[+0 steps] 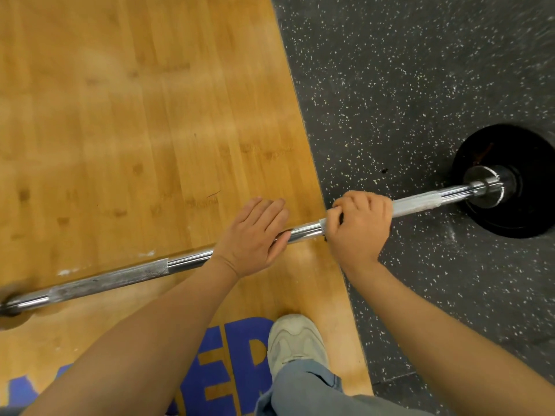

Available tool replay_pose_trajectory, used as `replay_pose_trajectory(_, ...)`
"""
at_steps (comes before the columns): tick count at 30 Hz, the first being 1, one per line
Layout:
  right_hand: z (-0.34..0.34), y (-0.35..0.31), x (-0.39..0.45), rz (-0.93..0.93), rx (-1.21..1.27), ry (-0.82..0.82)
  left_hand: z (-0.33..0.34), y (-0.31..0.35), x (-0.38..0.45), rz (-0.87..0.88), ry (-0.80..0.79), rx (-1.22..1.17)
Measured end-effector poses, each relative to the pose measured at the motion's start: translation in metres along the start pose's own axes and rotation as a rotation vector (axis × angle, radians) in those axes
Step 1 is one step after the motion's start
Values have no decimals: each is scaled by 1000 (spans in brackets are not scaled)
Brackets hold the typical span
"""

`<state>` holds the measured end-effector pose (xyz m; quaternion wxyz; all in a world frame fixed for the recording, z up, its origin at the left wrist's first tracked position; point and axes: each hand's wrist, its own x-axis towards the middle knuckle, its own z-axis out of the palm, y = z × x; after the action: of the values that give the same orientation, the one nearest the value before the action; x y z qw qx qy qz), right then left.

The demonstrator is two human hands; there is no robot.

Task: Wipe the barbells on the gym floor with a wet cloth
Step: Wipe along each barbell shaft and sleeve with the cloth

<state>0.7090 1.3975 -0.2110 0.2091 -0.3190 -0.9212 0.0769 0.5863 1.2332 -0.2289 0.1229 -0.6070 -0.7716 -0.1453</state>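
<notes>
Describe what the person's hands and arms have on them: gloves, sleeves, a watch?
Nothing shows on either one. The left hand and right hand are bare, with no gloves, rings or watch in view. Both forearms are uncovered up to the frame's edge, so no sleeves show.

A long steel barbell (192, 258) runs slantwise in front of me, from the lower left up to the right. Its shaft is shiny chrome in the middle, with duller, rough grip sections toward each side; the right one looks pale, almost whitish. The right end carries a thick chrome collar and sleeve passing through a round black weight plate (510, 181), which stands on edge on the dark speckled rubber floor. The left end is blurred at the edge of view, so I cannot tell what is on it. Most of the bar crosses above the tan wooden platform. No cloth is clearly visible.
</notes>
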Motion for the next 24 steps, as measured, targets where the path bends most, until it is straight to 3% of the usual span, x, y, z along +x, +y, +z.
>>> replay_pose_trajectory(3, -8, 6, -8, -436, 13, -181, -2, -1, 0, -8, -1, -8)
replay_pose_trajectory(5, -16, 36, 7, -582, -17, -260, -2, 0, 0, -8, -8, -6)
replay_pose_trajectory(8, -19, 63, 16, -330, -45, -180, -2, 0, -1, -1, -12, 24)
replay_pose_trajectory(12, -5, 19, 3, 2, -42, -47, 1, 0, -1, 24, -19, 48)
replay_pose_trajectory(15, -3, -7, -12, -212, 23, -182, -1, 0, -1, 26, -26, 43)
replay_pose_trajectory(17, -10, 3, -8, -449, 19, -264, -2, 0, -1, 24, -21, 50)
replay_pose_trajectory(19, -15, 30, 5, -557, 13, -289, -2, 0, 0, 21, -25, 52)
replay_pose_trajectory(24, -16, 53, 18, -161, -43, -103, -2, 0, 1, 26, -35, 71)
